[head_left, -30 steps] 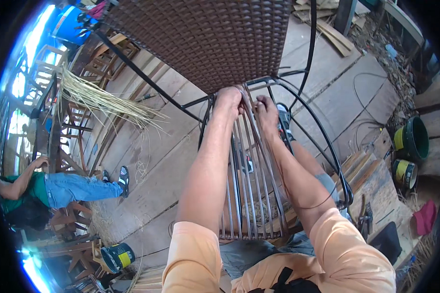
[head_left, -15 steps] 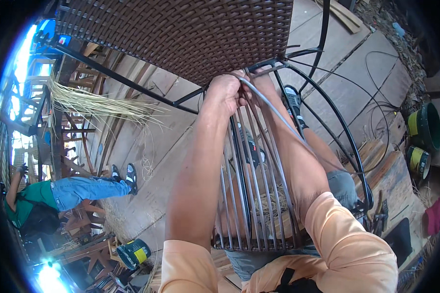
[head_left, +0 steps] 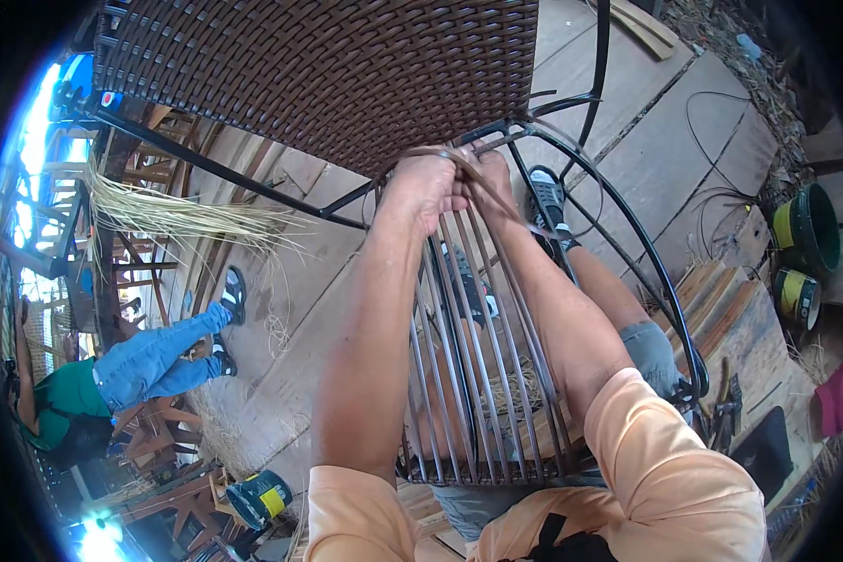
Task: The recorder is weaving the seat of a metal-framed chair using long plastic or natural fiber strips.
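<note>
My left hand (head_left: 425,187) is closed on a flat brown weaving strip (head_left: 461,165), at the lower edge of a woven brown panel (head_left: 347,80). Close beside it, my right hand (head_left: 493,174) is closed at the same strip, its fingers partly hidden. From the hands the strip curves over and hangs in a loop past my right wrist. Below them, several lengthwise brown strips (head_left: 484,351) run between my forearms toward a woven band (head_left: 496,470) near my lap. A black metal chair frame (head_left: 618,178) surrounds this work.
A bundle of pale dry strands (head_left: 192,211) lies at left. Beyond it a person in a green shirt (head_left: 73,401) stands near wooden furniture parts. Green buckets (head_left: 820,229) stand at right, beside planks, hand tools (head_left: 724,412) and a red cloth (head_left: 834,401). Another bucket (head_left: 258,499) is lower left.
The strip's long tail has swung from along my right forearm into a smaller loop by the wrist. Both hands stay at the panel's edge. The person at left has shifted their legs.
</note>
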A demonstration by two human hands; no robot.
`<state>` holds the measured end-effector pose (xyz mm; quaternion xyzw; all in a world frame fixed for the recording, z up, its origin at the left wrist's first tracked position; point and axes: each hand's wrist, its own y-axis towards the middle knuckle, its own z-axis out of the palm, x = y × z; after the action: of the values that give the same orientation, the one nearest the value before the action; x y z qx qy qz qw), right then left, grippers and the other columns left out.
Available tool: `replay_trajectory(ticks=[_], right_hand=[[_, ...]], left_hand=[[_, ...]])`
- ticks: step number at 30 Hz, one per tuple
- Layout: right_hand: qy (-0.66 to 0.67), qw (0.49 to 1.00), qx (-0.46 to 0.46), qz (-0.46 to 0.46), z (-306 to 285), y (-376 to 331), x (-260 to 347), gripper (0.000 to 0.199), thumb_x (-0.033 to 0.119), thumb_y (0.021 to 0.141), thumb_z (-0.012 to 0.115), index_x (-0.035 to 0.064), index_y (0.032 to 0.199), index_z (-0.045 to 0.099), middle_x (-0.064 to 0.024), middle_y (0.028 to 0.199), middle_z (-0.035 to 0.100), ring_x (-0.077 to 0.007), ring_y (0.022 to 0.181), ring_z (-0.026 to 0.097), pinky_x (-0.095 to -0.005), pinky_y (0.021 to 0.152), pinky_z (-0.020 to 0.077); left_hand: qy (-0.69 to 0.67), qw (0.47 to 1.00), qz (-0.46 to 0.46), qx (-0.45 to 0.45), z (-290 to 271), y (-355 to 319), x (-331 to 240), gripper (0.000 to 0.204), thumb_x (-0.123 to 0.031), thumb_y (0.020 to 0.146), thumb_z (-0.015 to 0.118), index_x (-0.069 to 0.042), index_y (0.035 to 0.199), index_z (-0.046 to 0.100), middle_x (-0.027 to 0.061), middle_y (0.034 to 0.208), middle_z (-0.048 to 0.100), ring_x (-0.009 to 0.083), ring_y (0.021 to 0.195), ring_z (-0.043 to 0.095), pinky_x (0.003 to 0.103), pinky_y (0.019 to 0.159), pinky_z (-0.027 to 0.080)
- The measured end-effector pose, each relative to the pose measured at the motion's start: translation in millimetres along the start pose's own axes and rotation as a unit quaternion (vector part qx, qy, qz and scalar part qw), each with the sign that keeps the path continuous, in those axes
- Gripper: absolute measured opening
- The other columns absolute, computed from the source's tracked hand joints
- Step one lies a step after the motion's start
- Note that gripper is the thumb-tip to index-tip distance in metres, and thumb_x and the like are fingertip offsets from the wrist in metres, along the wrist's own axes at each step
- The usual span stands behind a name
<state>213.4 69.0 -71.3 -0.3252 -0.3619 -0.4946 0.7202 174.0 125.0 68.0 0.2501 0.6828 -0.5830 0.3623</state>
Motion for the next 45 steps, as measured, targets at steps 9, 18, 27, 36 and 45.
replay_trajectory(ticks=[9,18,27,36,45], right_hand=[[-0.091,0.994,0.006,-0.067,-42,2,-17,0.030,0.026,0.087,0.046,-0.0008,0.086,0.059,-0.0075,0.076,0.059,-0.0163,0.064,0.053,-0.0307,0.059,0.0445],[0.028,0.994,-0.018,0.107,-19,-24,-7,0.041,0.038,0.091,0.042,0.0032,0.079,0.060,-0.0034,0.072,0.057,-0.0129,0.068,0.051,-0.0290,0.065,0.0426],[-0.002,1.000,0.007,0.013,-22,-42,-1,0.032,0.027,0.089,0.053,0.0010,0.106,0.058,-0.0025,0.096,0.059,-0.0094,0.086,0.052,-0.0240,0.075,0.0428],[-0.154,0.969,-0.004,0.193,-45,-90,28,0.032,0.032,0.090,0.045,0.0039,0.083,0.058,-0.0018,0.060,0.050,-0.0118,0.054,0.046,-0.0284,0.049,0.0375],[0.030,0.962,0.014,0.272,-66,-165,64,0.023,0.027,0.089,0.042,0.0101,0.080,0.054,-0.0002,0.058,0.046,-0.0136,0.048,0.044,-0.0293,0.041,0.0356]], left_hand=[[0.204,0.976,0.059,-0.054,37,-24,13,0.031,-0.030,0.086,0.049,-0.003,0.071,0.056,0.0065,0.061,0.058,0.0125,0.043,0.053,0.023,0.037,0.037],[0.457,0.849,0.165,-0.209,37,-22,25,0.044,-0.037,0.086,0.041,0.000,0.080,0.063,0.0235,0.080,0.061,0.0380,0.075,0.060,0.043,0.069,0.046],[0.483,0.837,0.143,-0.214,40,-11,14,0.030,-0.023,0.078,0.048,0.000,0.087,0.066,0.0223,0.091,0.063,0.0357,0.088,0.062,0.041,0.078,0.048],[0.599,0.791,0.058,-0.112,30,-4,13,0.030,-0.024,0.076,0.053,-0.004,0.095,0.065,0.0221,0.103,0.060,0.0343,0.099,0.058,0.041,0.084,0.045],[0.541,0.823,0.089,-0.147,82,-116,46,0.025,-0.015,0.077,0.049,0.000,0.088,0.066,0.0216,0.094,0.063,0.0350,0.094,0.060,0.042,0.080,0.048]])
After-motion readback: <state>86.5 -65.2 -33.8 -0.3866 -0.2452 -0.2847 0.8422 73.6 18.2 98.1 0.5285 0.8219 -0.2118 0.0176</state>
